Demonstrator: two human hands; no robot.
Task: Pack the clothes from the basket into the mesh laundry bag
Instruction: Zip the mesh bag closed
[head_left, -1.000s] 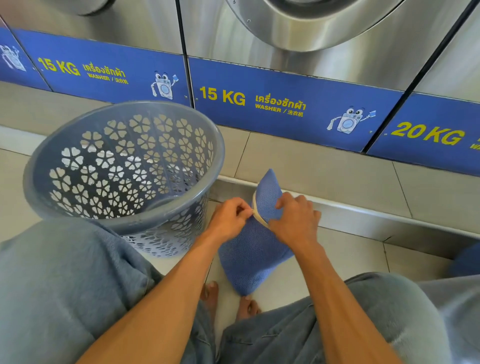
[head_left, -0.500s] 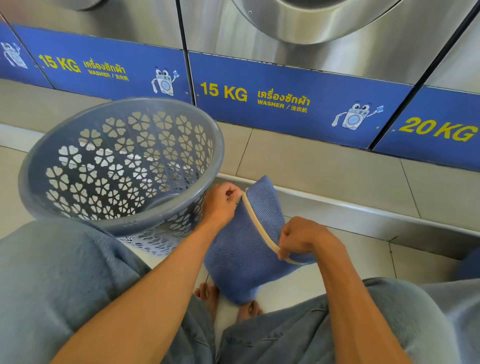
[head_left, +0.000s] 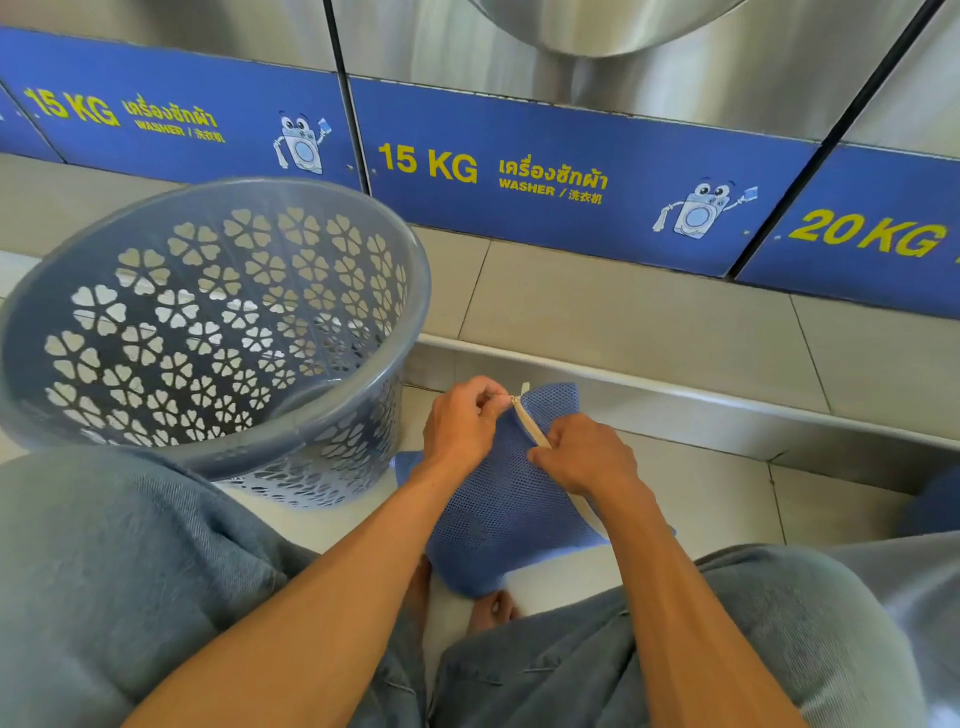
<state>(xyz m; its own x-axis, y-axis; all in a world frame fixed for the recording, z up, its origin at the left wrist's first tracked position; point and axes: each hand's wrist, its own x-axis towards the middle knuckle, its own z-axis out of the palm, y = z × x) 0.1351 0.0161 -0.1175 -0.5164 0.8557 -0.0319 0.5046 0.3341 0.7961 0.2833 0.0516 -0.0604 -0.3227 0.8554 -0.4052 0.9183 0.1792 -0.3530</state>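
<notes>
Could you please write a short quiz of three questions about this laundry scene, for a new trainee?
1. True or false: clothes are visible inside the round grey plastic basket with flower-shaped holes.
2. Which hand pinches the top end of the cream zipper on the blue mesh laundry bag? A) left hand B) right hand
3. Fill in: the blue panel directly behind the bag reads "___ KG".

Key:
1. False; only the perforated wall shows, and its bottom is hidden.
2. A
3. 15
</notes>
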